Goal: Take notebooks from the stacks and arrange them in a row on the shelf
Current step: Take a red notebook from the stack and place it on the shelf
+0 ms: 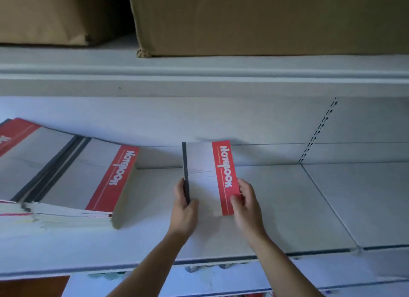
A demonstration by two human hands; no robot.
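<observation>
A white notebook [205, 175] with a red band and a dark spine is held over the middle of the white shelf [287, 208]. My left hand [184, 206] grips its spine edge near the bottom. My right hand [245, 201] pinches the red band edge on the other side. Two stacks of the same notebooks lie on the shelf's left: the nearer stack [88, 179] and another stack [24, 155] at the frame's left edge.
Two brown cardboard boxes [265, 20] sit on the upper shelf [199, 75]. A slotted upright [318, 130] runs down the back panel at the right. A seam divides the shelf at the right, with another shelf section [365, 197] beyond it.
</observation>
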